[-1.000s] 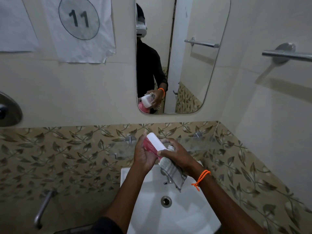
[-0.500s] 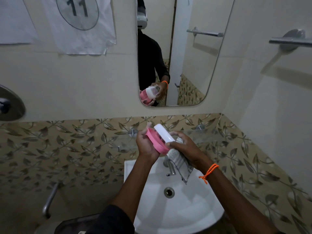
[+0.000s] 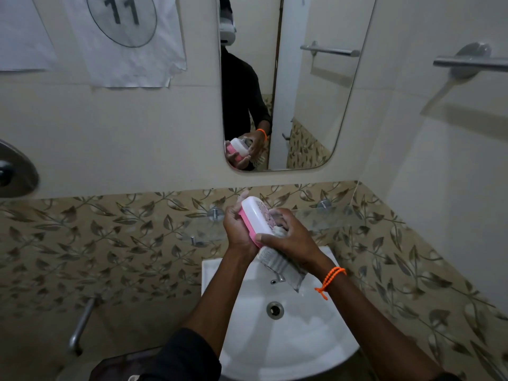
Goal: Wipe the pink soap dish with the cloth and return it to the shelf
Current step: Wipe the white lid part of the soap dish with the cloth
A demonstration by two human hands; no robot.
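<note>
The pink soap dish (image 3: 254,220), pink below and white on top, is tilted on its side above the sink. My left hand (image 3: 236,229) grips it from the left. My right hand (image 3: 288,239) presses a grey-white cloth (image 3: 280,264) against the dish's right face, thumb on its lower end. The rest of the cloth hangs down over the tap. Just behind my hands, the glass shelf (image 3: 327,218) runs along the leaf-patterned tiles.
A white corner sink (image 3: 310,331) with drain and tap lies below my hands. A mirror (image 3: 302,105) hangs above, with a towel bar (image 3: 472,61) on the right wall. Paper sheets marked 11 are taped at upper left. A metal handle (image 3: 79,325) is at lower left.
The dish has turned, so its white top now faces me more. My right hand with the cloth has shifted onto the dish's right face. The view has tipped slightly downward.
</note>
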